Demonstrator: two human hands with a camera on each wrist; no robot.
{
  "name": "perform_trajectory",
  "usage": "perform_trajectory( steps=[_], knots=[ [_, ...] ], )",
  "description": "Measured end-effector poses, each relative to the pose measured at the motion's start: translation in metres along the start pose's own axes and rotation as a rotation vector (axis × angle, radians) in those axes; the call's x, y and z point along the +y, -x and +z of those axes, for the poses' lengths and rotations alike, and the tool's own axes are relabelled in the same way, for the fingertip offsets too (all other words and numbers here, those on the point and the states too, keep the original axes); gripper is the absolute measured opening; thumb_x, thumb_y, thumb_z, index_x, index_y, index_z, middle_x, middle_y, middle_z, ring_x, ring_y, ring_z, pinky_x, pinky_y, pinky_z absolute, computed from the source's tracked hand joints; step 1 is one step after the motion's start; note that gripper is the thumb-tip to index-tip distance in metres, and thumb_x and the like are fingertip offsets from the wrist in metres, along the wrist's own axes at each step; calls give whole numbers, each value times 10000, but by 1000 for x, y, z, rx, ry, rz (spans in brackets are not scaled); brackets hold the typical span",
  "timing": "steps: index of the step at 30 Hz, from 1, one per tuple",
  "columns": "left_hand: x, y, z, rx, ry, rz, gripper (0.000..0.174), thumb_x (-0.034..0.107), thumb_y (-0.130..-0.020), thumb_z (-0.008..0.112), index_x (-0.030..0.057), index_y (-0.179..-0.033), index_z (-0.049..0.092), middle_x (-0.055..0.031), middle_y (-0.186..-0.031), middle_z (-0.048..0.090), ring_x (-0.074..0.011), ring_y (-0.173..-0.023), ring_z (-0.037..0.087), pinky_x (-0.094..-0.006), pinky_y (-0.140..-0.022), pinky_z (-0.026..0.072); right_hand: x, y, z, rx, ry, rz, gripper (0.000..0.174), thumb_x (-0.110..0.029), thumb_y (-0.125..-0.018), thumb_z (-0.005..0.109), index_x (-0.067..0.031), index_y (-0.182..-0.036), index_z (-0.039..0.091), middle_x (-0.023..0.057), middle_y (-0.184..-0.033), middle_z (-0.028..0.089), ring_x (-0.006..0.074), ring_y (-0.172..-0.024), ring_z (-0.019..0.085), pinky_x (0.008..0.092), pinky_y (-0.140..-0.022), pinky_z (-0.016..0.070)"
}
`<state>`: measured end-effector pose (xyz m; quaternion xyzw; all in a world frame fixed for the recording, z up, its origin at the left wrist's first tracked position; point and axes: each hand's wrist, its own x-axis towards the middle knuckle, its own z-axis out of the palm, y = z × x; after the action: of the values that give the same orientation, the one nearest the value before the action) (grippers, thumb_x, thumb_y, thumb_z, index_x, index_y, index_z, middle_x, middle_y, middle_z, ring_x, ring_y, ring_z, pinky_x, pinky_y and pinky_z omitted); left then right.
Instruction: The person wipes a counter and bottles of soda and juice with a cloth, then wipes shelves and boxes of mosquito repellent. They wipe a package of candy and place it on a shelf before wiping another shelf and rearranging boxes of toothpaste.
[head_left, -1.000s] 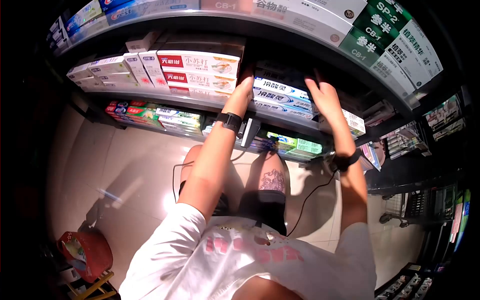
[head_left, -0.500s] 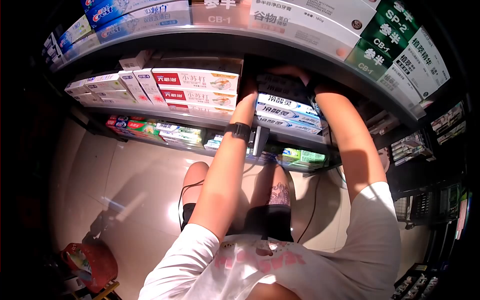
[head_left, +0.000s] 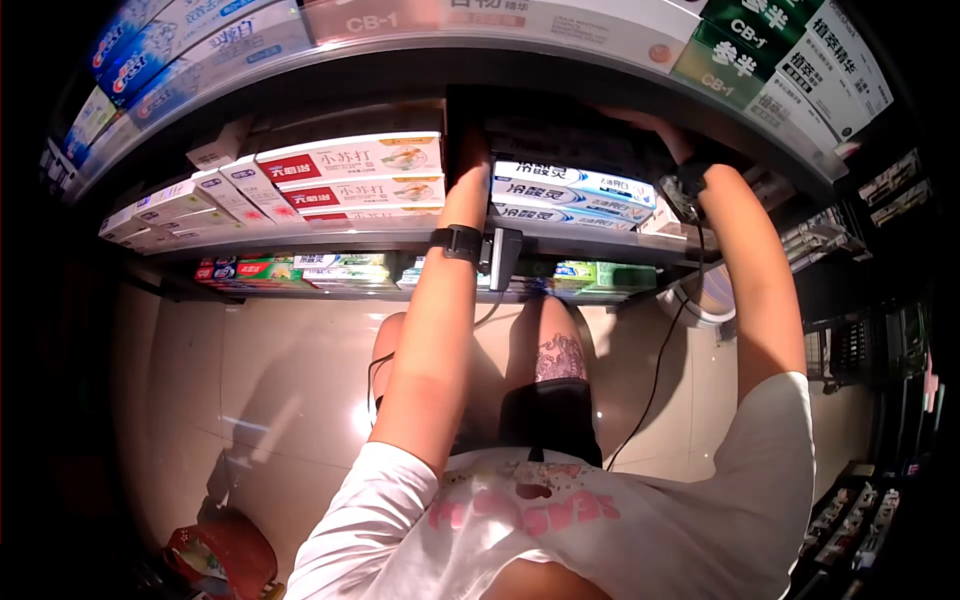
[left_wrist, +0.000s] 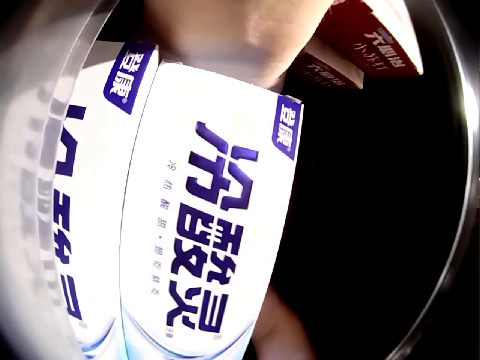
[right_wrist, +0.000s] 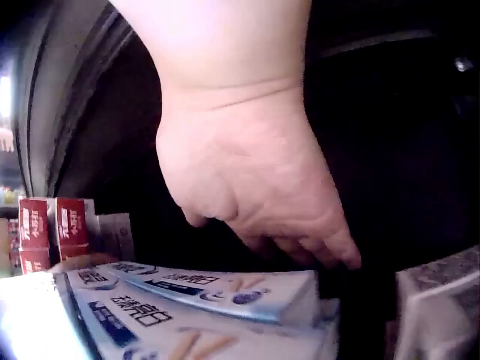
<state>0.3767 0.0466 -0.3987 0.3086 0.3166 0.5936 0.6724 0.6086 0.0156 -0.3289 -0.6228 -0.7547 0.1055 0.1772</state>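
A stack of white and blue toothpaste boxes (head_left: 570, 190) lies on the middle shelf, between my two arms. My left hand (head_left: 470, 160) reaches into the dark gap at the stack's left end. In the left wrist view, part of that hand crosses above a toothpaste box (left_wrist: 210, 202), and a fingertip (left_wrist: 281, 330) shows at its lower edge; most of its fingers are hidden. My right hand (right_wrist: 247, 172) hangs over the stack's rear, fingers loosely bent and nothing in them. The upper shelf partly covers it in the head view.
Red and white toothpaste boxes (head_left: 350, 170) stand left of the gap. Close overhead is the upper shelf (head_left: 400, 60), loaded with boxes. A lower shelf holds green boxes (head_left: 610, 275). A cable (head_left: 660, 360) hangs from the right wrist, and a red basket (head_left: 225, 550) stands on the floor.
My right hand has moved from the stack's right end to behind and over its top, deep under the upper shelf. My left hand stays in the gap at the left end.
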Motion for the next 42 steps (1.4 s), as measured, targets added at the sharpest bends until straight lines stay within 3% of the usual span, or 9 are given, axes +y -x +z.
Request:
perform_trajectory(
  steps=[5,9,12,13,30,32,34,38,42],
  knots=[
    [-3,-1,-2,-26,16,-60,523,422,-923,357,-18,-1170,493,-149,-1138,558,-234,-1016,544,-334,-872,436,58,43,0,174,-718,71,487,-241,-834,635,-7,-1225,464,131,-1221,475,185,-1121,446,262,-968,358],
    [-20,17,-23,-59,4,-171,522,423,-923,357,-16,-1167,496,-148,-1132,562,-234,-1008,550,-335,-867,441,38,54,-8,304,-19,-67,551,-406,-813,617,-55,-1218,486,131,-1196,505,212,-1110,472,277,-951,373],
    [-30,32,-44,-80,-18,-284,522,425,-923,357,-15,-1164,498,-148,-1127,565,-234,-1002,553,-336,-863,445,-35,55,-21,-47,-87,378,627,-491,-785,606,-67,-1229,481,138,-1217,500,232,-1130,462,290,-965,359],
    [-32,35,-49,-83,-26,-310,521,425,-923,357,-15,-1164,499,-148,-1126,566,-234,-1000,555,-337,-862,446,-18,55,-5,162,-62,96,685,-552,-795,546,-61,-1261,444,151,-1276,457,252,-1183,421,316,-1002,321],
    [-23,27,-28,-145,-64,-380,520,434,-923,355,-7,-1150,513,-146,-1102,583,-235,-966,577,-342,-839,467,-1,36,10,58,217,208,652,-547,-844,440,-108,-1323,385,167,-1389,320,303,-1286,289,394,-1053,244],
    [-25,26,-25,-146,-71,-384,520,435,-923,355,-6,-1148,515,-146,-1099,585,-236,-961,580,-343,-837,469,-2,38,7,-114,176,381,586,-544,-853,428,-32,-1123,515,125,-774,624,267,-768,632,394,-702,519],
    [-26,24,-23,-147,-72,-389,520,436,-923,355,-5,-1147,516,-146,-1096,587,-236,-957,583,-344,-834,471,-42,52,-7,-235,49,543,566,-550,-850,429,-26,-1038,535,55,-526,531,217,-529,602,376,-523,516],
    [-26,21,-23,-150,-83,-405,519,438,-923,355,-3,-1144,519,-145,-1090,591,-236,-949,588,-345,-829,476,-21,46,0,-130,71,421,562,-551,-849,431,-34,-1041,538,75,-570,553,232,-581,616,378,-558,518],
    [-28,20,-22,-153,-92,-418,519,439,-923,355,-1,-1140,523,-145,-1085,595,-236,-941,593,-346,-824,481,-28,49,-3,-96,210,385,608,-560,-842,440,-70,-1197,500,169,-1106,563,275,-822,629,386,-710,511]
  ],
)
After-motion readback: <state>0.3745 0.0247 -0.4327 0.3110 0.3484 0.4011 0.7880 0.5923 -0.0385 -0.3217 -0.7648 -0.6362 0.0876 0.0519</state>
